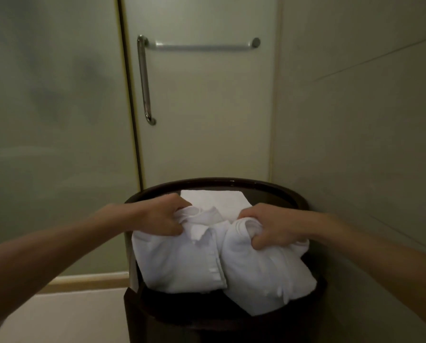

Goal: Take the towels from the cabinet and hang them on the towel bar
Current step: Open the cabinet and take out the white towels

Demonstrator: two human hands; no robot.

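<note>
Two folded white towels hang side by side in front of a dark round cabinet [276, 188]. My left hand [163, 215] is shut on the top of the left towel [179, 263]. My right hand [268, 225] is shut on the top of the right towel [263, 276]. A third white folded towel [216, 199] lies flat on the cabinet top behind my hands. A horizontal metal towel bar [202, 47] is fixed on the frosted glass door above, with nothing on it.
A vertical metal door handle [145, 80] runs down from the bar's left end. A frosted glass panel [53, 120] fills the left. A tiled wall [360, 120] stands close on the right. Pale floor [63, 318] lies at lower left.
</note>
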